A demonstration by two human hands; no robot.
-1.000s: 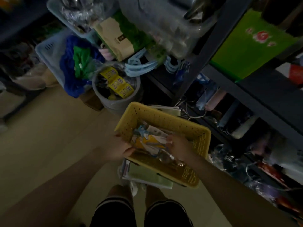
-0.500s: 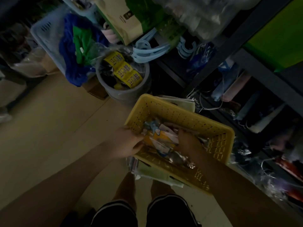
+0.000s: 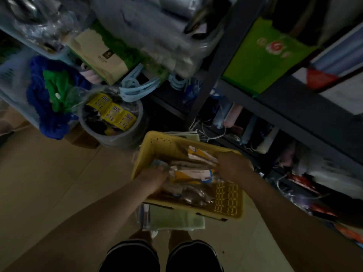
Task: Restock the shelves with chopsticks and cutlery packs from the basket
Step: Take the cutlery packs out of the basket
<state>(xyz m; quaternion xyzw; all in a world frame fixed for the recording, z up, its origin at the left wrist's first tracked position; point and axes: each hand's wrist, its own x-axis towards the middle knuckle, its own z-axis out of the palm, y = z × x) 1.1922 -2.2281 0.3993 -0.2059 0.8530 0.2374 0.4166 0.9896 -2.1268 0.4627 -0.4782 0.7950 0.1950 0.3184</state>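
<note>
A yellow perforated basket (image 3: 228,203) sits low in front of me, on a pale green stack. It holds several chopstick and cutlery packs (image 3: 193,174) in clear, white and yellow wrappers. My left hand (image 3: 152,178) reaches over the basket's left rim, its fingers down among the packs. My right hand (image 3: 232,166) is inside the basket at the right, fingers curled round the ends of white and yellow packs. The scene is dim and slightly blurred.
A dark metal shelf unit (image 3: 290,103) rises at the right, holding a green box (image 3: 261,59) and wrapped goods. A grey bucket (image 3: 117,138) with yellow-labelled packs stands on the floor to the left, beside a pale crate with blue and green cloth (image 3: 55,95). Blue hangers (image 3: 135,89) hang above.
My right hand has shifted to the basket's right side and closed on packs there. My left hand has moved from the rim in among the packs. The view tilted upward.
</note>
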